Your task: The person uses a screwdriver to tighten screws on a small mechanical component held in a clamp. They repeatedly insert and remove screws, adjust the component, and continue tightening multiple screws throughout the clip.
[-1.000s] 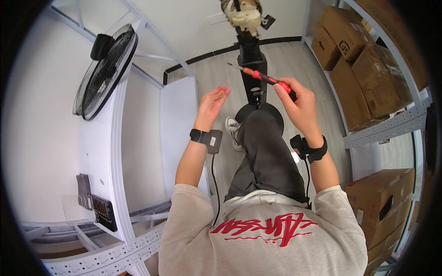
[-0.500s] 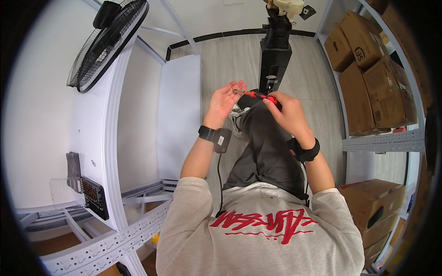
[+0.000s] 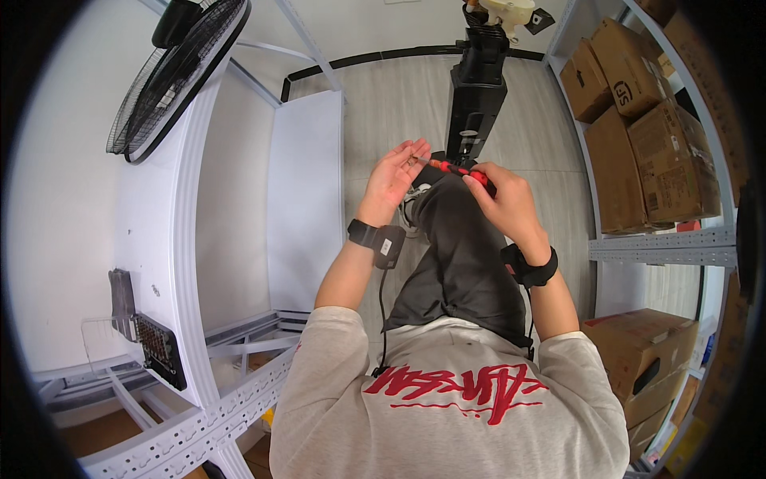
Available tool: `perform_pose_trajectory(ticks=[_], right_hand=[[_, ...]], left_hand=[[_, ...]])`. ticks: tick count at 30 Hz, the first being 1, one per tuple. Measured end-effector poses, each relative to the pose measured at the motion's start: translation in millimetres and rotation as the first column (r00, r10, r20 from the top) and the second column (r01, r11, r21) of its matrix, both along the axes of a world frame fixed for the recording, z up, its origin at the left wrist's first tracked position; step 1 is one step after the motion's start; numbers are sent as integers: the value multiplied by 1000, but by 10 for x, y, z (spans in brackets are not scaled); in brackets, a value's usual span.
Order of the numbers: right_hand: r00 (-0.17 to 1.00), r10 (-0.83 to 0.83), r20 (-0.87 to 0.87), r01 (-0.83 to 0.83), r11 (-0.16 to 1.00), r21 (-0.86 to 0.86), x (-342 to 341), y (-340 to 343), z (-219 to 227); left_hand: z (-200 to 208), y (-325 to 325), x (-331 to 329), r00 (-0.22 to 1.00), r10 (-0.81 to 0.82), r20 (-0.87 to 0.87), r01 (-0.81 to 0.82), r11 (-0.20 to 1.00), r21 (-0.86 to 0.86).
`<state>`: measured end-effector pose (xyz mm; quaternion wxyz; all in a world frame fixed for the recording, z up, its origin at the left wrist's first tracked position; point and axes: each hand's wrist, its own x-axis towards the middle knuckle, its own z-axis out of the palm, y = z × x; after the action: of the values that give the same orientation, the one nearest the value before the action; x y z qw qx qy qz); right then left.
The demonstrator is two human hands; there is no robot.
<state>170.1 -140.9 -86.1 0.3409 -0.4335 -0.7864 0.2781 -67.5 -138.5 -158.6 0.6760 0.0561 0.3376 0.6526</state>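
My right hand (image 3: 504,198) is closed round the handle of a red and black screwdriver (image 3: 456,169), whose shaft points left. Its tip reaches the fingers of my left hand (image 3: 392,182), which is turned palm up with the fingers stretched out. A tiny dark piece (image 3: 412,161) lies at those fingers by the tip, too small to name. Just beyond my hands rises a tall black fan column (image 3: 474,112), topped by a cream-coloured motor housing (image 3: 509,11).
On the white shelf at left stand a black fan grille (image 3: 179,84) and an opened bit case (image 3: 161,350). Metal racks at right hold several cardboard boxes (image 3: 630,172). Cables run from the straps on my wrists. My dark-trousered leg (image 3: 455,231) lies beneath my hands.
The view has shifted slightly. My hands have moved a little rightward and down in the picture, with the screwdriver tip still at my left fingers.
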Motion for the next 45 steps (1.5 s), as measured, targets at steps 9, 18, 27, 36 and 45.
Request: perform_pose_trajectory(ticks=[9,18,27,36,45], right_hand=[[998,-13,-60,13,1000,-1,30,15,-60],[997,-40,-59,39,999,-25,74,26,-45],[998,-37,-44,36,999,-21,90,23,-32],[998,-36,-43,35,999,-29,100,-9,26],[998,-10,-55,9,1000,-22,90,-35,82]], left_hand=[[57,13,69,999,37,5,-37,999,-12],[142,8,93,998,12,61,-11,1000,-15],[56,-7,90,999,-22,-24,23,999,39],[-7,0,44,998,18,-59,-17,1000,15],[16,-10,43,1000,13,-20,-12,999,44]])
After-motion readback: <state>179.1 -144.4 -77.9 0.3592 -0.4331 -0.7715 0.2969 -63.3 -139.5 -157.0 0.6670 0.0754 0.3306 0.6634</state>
